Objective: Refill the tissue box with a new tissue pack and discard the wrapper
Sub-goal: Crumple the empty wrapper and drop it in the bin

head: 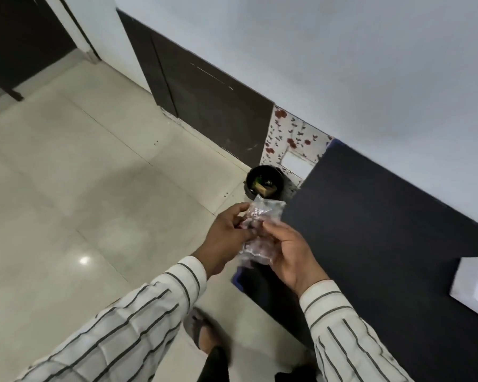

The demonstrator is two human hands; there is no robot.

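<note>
A crumpled clear plastic wrapper (pixel 260 235) with reddish print is held between both hands, above the floor beside the dark table. My left hand (pixel 226 241) grips its left side with the fingers closed on it. My right hand (pixel 290 252) pinches its right side. Just beyond the hands a small black waste bin (pixel 264 183) stands on the floor against the wall, with some rubbish inside. A white box (pixel 475 285), possibly the tissue box, lies on the dark table (pixel 384 230) at the right edge.
The pale tiled floor (pixel 80 188) stretches to the left. A dark cabinet panel (pixel 204 106) and a flowered panel (pixel 290 139) line the wall behind the bin. My foot in a sandal (pixel 204 332) shows below my arms.
</note>
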